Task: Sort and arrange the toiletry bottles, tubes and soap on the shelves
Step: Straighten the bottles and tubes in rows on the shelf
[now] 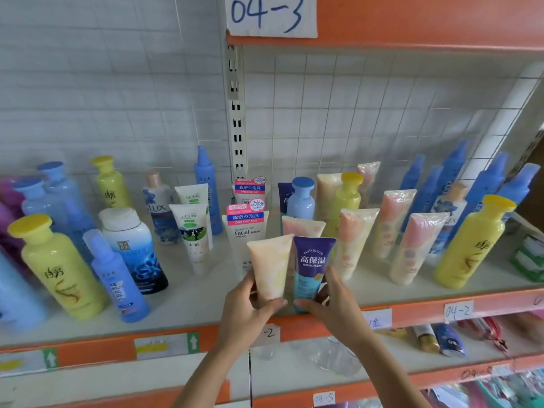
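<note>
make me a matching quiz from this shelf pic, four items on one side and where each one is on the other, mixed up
Items:
1. cream tube
2. purple-topped tube
3. white tub with the blue floral label
4. green packs

Places:
A. far right end of the shelf
B. held in the right hand
C. standing left of the tubes, among the bottles
D. held in the left hand

Pairs: 1-D, 2-B, 3-C, 4-A

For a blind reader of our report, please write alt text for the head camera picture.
A person's left hand holds a cream tube and the right hand a purple tube, both upright at the front of a shelf. Around them stand yellow and blue bottles, white facial cleanser tubes and pink-and-cream tubes. A paper label above reads 04-3.
</note>
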Demonstrator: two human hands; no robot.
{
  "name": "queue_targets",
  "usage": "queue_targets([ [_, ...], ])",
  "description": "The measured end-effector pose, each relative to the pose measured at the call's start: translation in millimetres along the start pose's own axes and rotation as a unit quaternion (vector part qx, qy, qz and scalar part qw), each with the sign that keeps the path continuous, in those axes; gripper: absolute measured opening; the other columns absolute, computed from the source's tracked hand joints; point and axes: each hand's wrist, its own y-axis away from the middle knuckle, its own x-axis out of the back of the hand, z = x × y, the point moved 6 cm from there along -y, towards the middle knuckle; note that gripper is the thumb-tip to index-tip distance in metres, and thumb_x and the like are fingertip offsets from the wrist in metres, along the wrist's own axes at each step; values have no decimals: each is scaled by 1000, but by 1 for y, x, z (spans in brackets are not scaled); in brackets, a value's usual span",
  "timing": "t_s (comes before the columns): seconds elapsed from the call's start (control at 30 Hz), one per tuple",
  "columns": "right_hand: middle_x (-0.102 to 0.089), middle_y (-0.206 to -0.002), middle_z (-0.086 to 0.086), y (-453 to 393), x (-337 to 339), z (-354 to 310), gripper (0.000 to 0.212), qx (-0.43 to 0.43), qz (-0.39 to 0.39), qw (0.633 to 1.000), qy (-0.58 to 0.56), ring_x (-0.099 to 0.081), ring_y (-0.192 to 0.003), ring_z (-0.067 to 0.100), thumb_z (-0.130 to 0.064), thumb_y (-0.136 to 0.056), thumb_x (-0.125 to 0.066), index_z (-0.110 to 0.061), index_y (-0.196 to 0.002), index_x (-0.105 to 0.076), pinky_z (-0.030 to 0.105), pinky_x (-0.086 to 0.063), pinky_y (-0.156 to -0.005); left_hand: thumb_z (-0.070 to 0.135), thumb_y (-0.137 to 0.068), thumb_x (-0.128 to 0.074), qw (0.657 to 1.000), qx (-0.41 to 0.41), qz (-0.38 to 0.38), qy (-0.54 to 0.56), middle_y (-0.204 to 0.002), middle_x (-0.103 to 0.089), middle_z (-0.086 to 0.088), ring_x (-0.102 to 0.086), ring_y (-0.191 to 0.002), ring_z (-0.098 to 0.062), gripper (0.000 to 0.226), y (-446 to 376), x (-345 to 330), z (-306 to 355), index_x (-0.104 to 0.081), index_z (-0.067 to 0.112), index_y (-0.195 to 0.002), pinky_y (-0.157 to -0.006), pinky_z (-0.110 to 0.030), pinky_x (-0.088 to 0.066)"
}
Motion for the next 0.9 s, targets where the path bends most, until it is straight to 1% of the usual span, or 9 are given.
queue_targets([
  [0.1, -60, -99, 1, -7, 0, 0, 54, 0, -16, 1000, 11, -58, -79, 20, -29, -70, -77, -12, -111, -45, 33, -50, -70, 27, -67, -80, 1000, 12, 7, 1, -109, -67, 5, -63, -99, -11, 54, 0, -1, 0, -51, 28, -113, -85, -32, -55],
  [0.27, -59, -107, -2, -19, -3, 0, 54, 6, -42, 999, 5, -59, -87, 17, -32, -73, -75, -13, -113, -45, 28, -51, -72, 21, -68, -80, 999, 26, 19, 4, -103, -66, 6, -63, -96, -10, 50, 3, -1, 2, -53, 25, -110, -77, -20, -52],
  [0.4, -59, -106, 0, -23, -5, 1, 50, 14, -33, 999, -12, -56, -85, 13, -28, -74, -75, -10, -111, -46, 13, -43, -63, 17, -67, -80, 1000, 12, 14, 0, -99, -66, 10, -63, -93, -7, 46, 9, -2, 11, -54, 26, -104, -71, -10, -50],
  [0.5, -58, -104, -1, -25, -7, 4, 47, 8, -51, 999, -5, -57, -87, 15, -27, -76, -73, -10, -109, -45, 19, -47, -68, 13, -66, -82, 1000, 6, 15, 5, -96, -68, 10, -65, -92, -9, 44, 12, -3, 17, -56, 32, -96, -71, -9, -49],
  [0.53, -57, -107, 0, -24, -7, 5, 47, 5, -60, 998, -2, -58, -88, 16, -28, -75, -73, -12, -109, -45, 22, -49, -72, 15, -64, -83, 1000, 5, 16, 7, -95, -68, 11, -65, -91, -8, 44, 14, -4, 20, -56, 34, -94, -71, -9, -49],
  [0.6, -52, -114, -2, -19, 0, 7, 48, 10, -63, 998, -21, -58, -85, 10, -26, -75, -74, -17, -110, -43, 16, -48, -71, 29, -57, -82, 1000, -1, 23, 16, -87, -71, 14, -65, -88, -4, 42, 18, -7, 30, -58, 33, -91, -69, -7, -47],
  [0.73, -46, -118, -8, 7, 36, 2, 43, 47, -86, 988, -123, -55, -89, 4, -23, -71, -66, -29, -106, -43, 17, -46, -72, 46, -47, -72, 998, -44, 31, 21, -84, -70, 19, -65, -77, -1, 39, 26, -25, 63, -63, 33, -82, -66, -10, -46],
  [0.8, -49, -112, -9, 23, 54, -2, 42, 73, -123, 977, -159, -54, -89, 3, -25, -68, -61, -30, -108, -48, 20, -44, -72, 42, -53, -76, 998, -67, 3, 18, -85, -70, 20, -65, -78, 0, 36, 26, -46, 80, -64, 31, -86, -67, -10, -47],
  [0.9, -52, -105, -8, 34, 77, 3, 41, 97, -132, 972, -171, -55, -84, 10, -31, -71, -63, -30, -110, -51, 22, -45, -70, 21, -63, -78, 995, -91, -29, -5, -88, -68, 26, -65, -81, 5, 32, 18, -82, 95, -62, 36, -87, -69, -10, -48],
])
